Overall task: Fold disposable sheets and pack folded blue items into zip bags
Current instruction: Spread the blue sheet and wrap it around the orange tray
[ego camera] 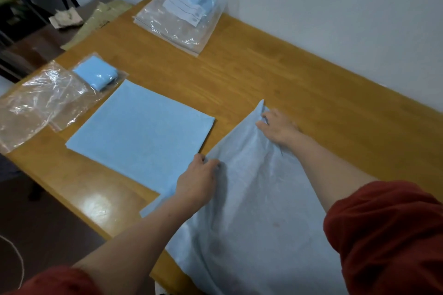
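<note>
A large pale blue disposable sheet (pixel 254 211) lies spread over the near right part of the wooden table (pixel 275 74) and hangs off its front edge. My left hand (pixel 197 181) pinches the sheet's left corner. My right hand (pixel 278 128) grips its far corner, which stands up in a point. A flat folded blue sheet (pixel 141 132) lies to the left. A small folded blue item (pixel 96 74) sits inside a clear zip bag (pixel 45 98) at the table's left end.
A stack of clear zip bags (pixel 177 21), one with a blue item and a white label, lies at the far edge by the white wall. Crumpled paper and a tan cloth rest on a dark surface beyond the table's left end.
</note>
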